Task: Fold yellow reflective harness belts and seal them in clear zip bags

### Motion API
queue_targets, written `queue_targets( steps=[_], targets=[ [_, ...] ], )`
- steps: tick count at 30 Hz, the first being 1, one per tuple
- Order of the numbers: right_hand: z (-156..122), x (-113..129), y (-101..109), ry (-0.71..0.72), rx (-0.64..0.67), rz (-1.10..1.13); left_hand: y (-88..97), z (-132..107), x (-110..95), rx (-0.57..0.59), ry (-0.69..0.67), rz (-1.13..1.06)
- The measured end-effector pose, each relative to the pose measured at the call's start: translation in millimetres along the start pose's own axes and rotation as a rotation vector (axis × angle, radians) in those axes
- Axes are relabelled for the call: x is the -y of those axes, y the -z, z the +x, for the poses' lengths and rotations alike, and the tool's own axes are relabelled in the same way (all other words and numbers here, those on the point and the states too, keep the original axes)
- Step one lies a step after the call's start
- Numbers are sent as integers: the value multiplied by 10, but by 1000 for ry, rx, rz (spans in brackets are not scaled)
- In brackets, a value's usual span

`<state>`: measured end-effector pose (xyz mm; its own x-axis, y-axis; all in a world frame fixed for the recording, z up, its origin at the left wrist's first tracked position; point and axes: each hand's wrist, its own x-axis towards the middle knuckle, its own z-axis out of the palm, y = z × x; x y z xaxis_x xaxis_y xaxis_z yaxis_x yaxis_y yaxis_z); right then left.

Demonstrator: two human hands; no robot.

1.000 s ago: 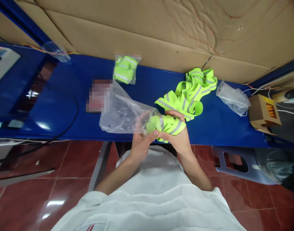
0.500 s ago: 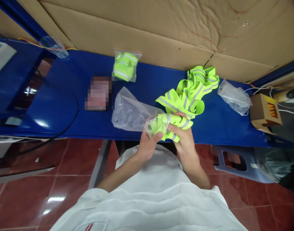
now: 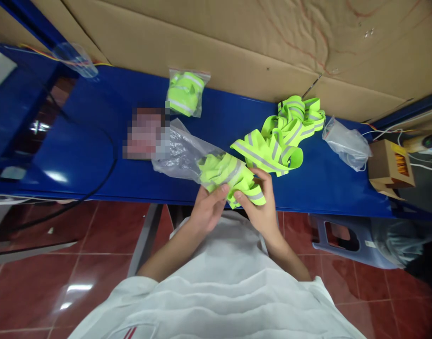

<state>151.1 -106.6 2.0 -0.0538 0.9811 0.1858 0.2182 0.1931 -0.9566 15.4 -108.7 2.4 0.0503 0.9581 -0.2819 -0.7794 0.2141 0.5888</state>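
Observation:
A bundle of neon-yellow reflective straps (image 3: 233, 172) with silver stripes lies partly inside a clear plastic bag (image 3: 183, 153), close to the table's front edge. My left hand (image 3: 209, 207) is closed on the bag's mouth and the straps beneath it, thumb on top. Around the bundle's outer end, my right hand (image 3: 260, 200) grips the straps, with its thumb pressed on them. Just beyond my hands, more loose reflective straps (image 3: 272, 146) spread in a tangled pile. A small zip bag packed with neon straps (image 3: 187, 92) lies farther back.
The blue table (image 3: 131, 183) meets a cardboard panel (image 3: 201, 37). A blurred-out reddish item (image 3: 143, 134) lies left of the clear bag. On the right are a bundled plastic bag (image 3: 348, 143), an open cardboard box (image 3: 390, 165) and white cables. A plastic cup (image 3: 76, 59) lies back left.
The straps have moved left and deeper into the clear bag, which now extends farther left. Both my hands have shifted slightly left with them.

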Motion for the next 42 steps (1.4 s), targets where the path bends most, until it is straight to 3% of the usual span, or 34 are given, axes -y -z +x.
queue_targets(
  steps=[5, 10, 16, 20, 24, 27, 32, 37, 40, 42],
  targets=[
    [17, -23, -40, -27, -68, 3, 3, -23, 59, -65, -11, 59],
    [19, 38, -158, -22, -161, 30, 20, 1, 123, -33, 120, 59],
    [-31, 181, -6, 102, 9, -28, 83, 57, -117, -7, 57, 111],
    [48, 220, 78, -18, 56, 27, 178, 54, -227, -2, 73, 133],
    [122, 254, 151, -93, 137, 99, 247, 68, -320, 152, 189, 177],
    [130, 255, 207, -75, 177, 114, 242, 72, -354, 184, 207, 215],
    [159, 174, 246, 95, 300, -47, 211, 29, -183, 127, 155, 306],
    [237, 88, 230, 8, 73, 56, 167, -20, 76, 152, 178, 174],
    [270, 78, 289, -25, 94, 106, 120, -22, 44, 218, 176, 146],
    [272, 82, 317, -40, 162, 130, 75, -21, -28, 171, 88, 127]
  ],
)
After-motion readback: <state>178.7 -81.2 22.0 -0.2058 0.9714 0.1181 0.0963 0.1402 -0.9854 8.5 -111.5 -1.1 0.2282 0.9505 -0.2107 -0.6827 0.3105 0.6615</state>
